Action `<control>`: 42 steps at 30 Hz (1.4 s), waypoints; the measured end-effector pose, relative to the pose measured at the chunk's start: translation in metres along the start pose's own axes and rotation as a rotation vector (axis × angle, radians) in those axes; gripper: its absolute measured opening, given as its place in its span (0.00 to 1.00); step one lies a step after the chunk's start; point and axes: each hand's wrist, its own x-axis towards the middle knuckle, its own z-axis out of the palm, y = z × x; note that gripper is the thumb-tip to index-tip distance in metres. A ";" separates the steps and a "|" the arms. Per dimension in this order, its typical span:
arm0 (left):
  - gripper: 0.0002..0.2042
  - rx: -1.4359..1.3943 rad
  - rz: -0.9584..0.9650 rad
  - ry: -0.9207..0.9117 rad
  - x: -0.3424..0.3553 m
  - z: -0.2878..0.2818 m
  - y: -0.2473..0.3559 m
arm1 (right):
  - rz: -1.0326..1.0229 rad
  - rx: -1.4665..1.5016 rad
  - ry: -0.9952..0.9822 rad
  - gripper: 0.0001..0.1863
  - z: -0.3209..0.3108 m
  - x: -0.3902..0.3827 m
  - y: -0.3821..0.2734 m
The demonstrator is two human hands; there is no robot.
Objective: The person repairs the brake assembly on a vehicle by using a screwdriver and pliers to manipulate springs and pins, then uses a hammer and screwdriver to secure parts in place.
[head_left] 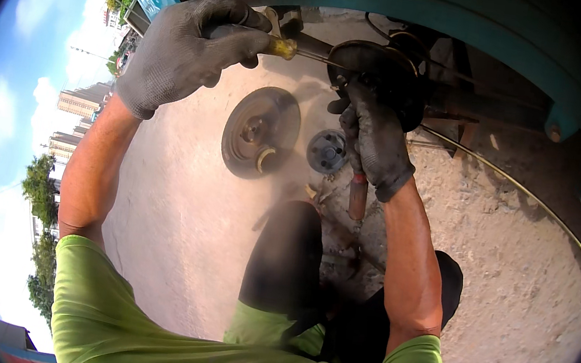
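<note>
Head view: 1 screwdriver (283, 48) in left hand (191, 48), 1 round assembly (385, 70) at right hand (378, 138).

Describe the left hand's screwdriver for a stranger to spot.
Start at the teal panel; near its left end is the gloved left hand. It grips the screwdriver, set apart by its yellow handle from the red-handled tool by the right hand.

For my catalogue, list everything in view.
Vehicle: 1, turquoise, top
Round assembly: 1, dark, upper centre
Ground: 1, beige, centre
Disc: 1, brown, ground
Smaller round part: 1, grey, beside disc
Screwdriver: 1, yellow, upper centre
Tool: 1, red handle, centre
Cable: 1, yellowish, right
Buildings: several, pale, left
Trees: several, green, left
Sky: 1, blue, left
Shirt: 1, green, bottom
Trousers: 1, black, lower centre
Left hand: 1, grey-gloved, on screwdriver
Right hand: 1, grey-gloved, centre
</note>
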 end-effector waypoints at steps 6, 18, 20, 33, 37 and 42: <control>0.17 -0.425 -0.187 0.029 -0.013 0.034 -0.024 | 0.113 0.052 0.029 0.29 0.003 -0.001 -0.008; 0.16 -0.800 -0.186 0.190 -0.041 0.136 -0.093 | 0.265 0.050 0.042 0.29 0.005 -0.002 -0.017; 0.16 -1.181 -0.393 0.098 -0.044 0.142 -0.090 | 0.262 0.033 0.054 0.29 0.006 -0.002 -0.018; 0.16 -1.090 -0.167 0.000 -0.067 0.176 -0.093 | 0.284 0.111 0.078 0.31 0.004 -0.002 -0.013; 0.17 -1.161 -0.200 -0.090 -0.061 0.174 -0.102 | 0.245 0.093 0.068 0.31 0.002 -0.002 -0.008; 0.18 -1.430 -0.486 -0.121 -0.071 0.208 -0.113 | 0.227 0.077 0.048 0.31 0.001 -0.001 -0.006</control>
